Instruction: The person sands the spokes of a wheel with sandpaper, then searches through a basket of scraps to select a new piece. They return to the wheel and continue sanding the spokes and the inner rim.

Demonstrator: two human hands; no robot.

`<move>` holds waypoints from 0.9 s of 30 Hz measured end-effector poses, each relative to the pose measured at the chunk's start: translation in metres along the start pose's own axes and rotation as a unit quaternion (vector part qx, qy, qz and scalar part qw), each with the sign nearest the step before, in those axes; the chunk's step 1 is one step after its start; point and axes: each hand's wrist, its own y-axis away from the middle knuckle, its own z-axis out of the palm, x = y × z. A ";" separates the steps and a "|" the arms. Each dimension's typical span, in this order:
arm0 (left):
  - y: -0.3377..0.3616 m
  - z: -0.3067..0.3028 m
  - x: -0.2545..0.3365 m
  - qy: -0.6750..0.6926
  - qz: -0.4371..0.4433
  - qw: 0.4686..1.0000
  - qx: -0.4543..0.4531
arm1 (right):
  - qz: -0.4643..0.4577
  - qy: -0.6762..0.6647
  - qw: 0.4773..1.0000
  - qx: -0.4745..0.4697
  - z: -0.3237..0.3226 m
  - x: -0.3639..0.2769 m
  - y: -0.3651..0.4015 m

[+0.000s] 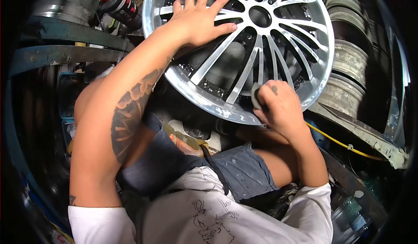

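A silver alloy wheel rim with thin polished spokes and black gaps lies face up before me. My left hand rests on its spokes, fingers spread, thumb pointing toward the centre hole. Down at the near edge of the rim, my right hand is closed around a thin grey sanding sheet. The sheet's edge pokes out beside the knuckles, against the inner lip. Most of it is hidden in the fist.
Several bare wheel rims are stacked on the right. A yellow hose runs past below them. At the upper left stand a dark bottle with a red cap and blue metal bars. A plastic bottle lies at the lower right.
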 end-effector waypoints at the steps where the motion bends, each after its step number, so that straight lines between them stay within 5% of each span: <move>1: 0.002 -0.002 0.001 0.014 -0.012 1.000 -0.001 | 0.000 0.004 1.000 -0.009 0.001 -0.004 -0.002; 6: -0.002 0.004 -0.004 0.035 -0.047 0.998 0.007 | -0.055 -0.036 0.998 0.006 0.008 -0.001 -0.009; 13: -0.017 0.058 -0.016 -0.016 -0.066 0.993 0.098 | -0.099 0.126 0.986 -0.037 0.007 -0.004 -0.012; 15: -0.016 0.051 -0.013 0.002 -0.074 0.995 0.074 | -0.087 0.140 0.986 -0.037 0.009 -0.006 -0.010; 16: -0.001 -0.001 -0.003 0.018 -0.028 0.999 -0.013 | -0.079 0.118 0.989 -0.036 0.009 -0.005 -0.007; 19: -0.004 0.002 -0.004 0.031 -0.041 0.998 -0.020 | -0.070 0.156 0.982 -0.081 0.005 -0.011 -0.009; 21: -0.016 0.052 -0.015 -0.005 -0.070 0.994 0.082 | -0.074 0.138 0.985 -0.071 0.007 -0.008 -0.005; 27: -0.016 0.044 -0.015 0.006 -0.072 0.996 0.049 | -0.089 0.107 0.988 -0.069 0.010 -0.008 -0.012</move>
